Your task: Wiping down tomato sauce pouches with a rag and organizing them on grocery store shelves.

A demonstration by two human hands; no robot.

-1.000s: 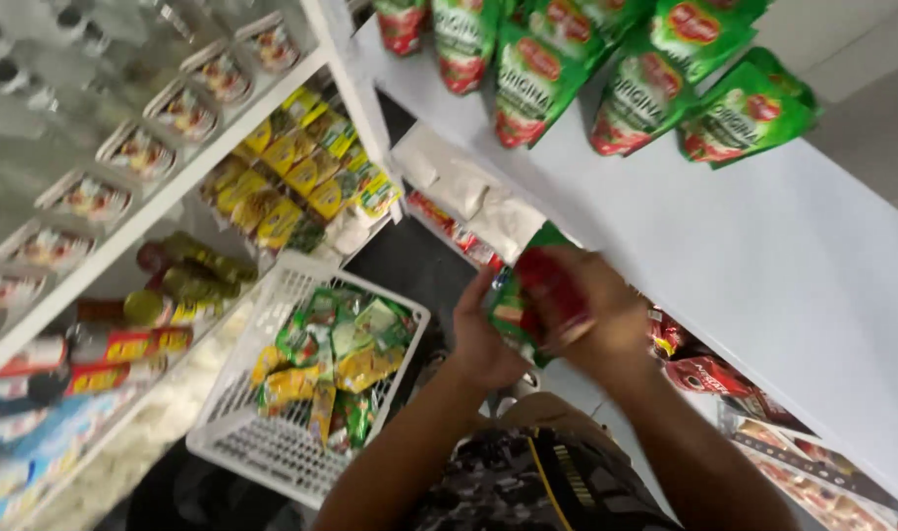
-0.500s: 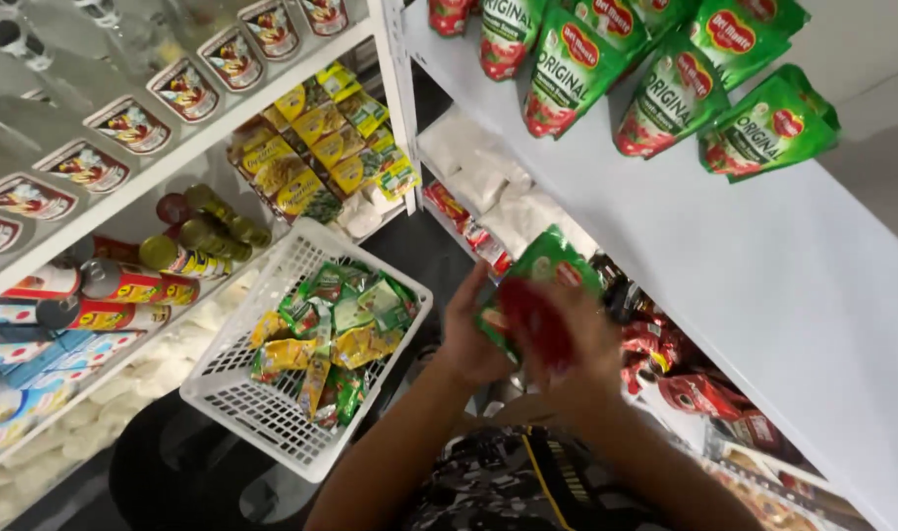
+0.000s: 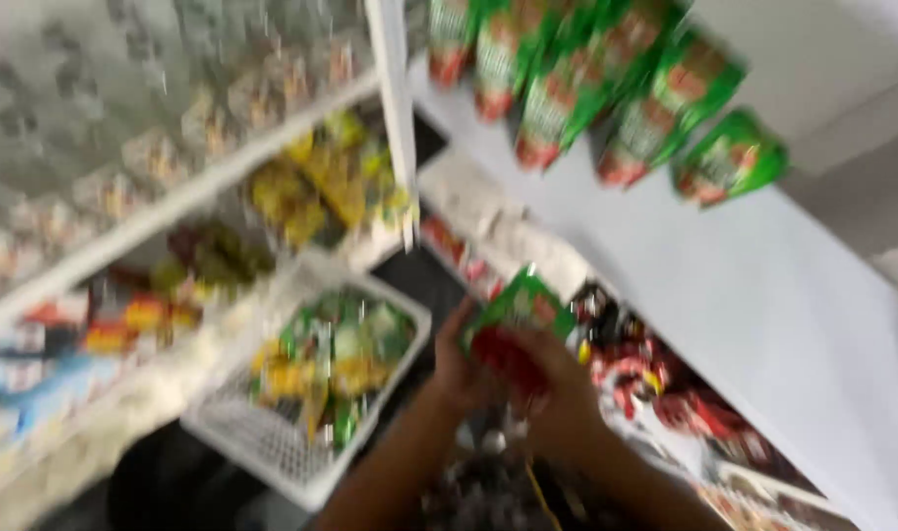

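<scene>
The view is badly blurred. Both my hands hold a green and red pouch (image 3: 516, 332) in front of me, below a white shelf (image 3: 763, 324). My left hand (image 3: 456, 369) grips its left side and my right hand (image 3: 565, 385) wraps its lower right side. A row of like green and red pouches (image 3: 606, 93) stands on the white shelf above. A white wire basket (image 3: 272, 447) with several green and yellow packets sits to the left of my hands.
Shelves on the left carry yellow packets (image 3: 321, 187), jars and small boxes. Red packets (image 3: 655, 383) fill the lower shelf right of my hands. A white upright post (image 3: 395, 118) divides the two shelf bays.
My hands with the pouch have stayed close together in front of me. The camera has swung and the picture has gone blurry.
</scene>
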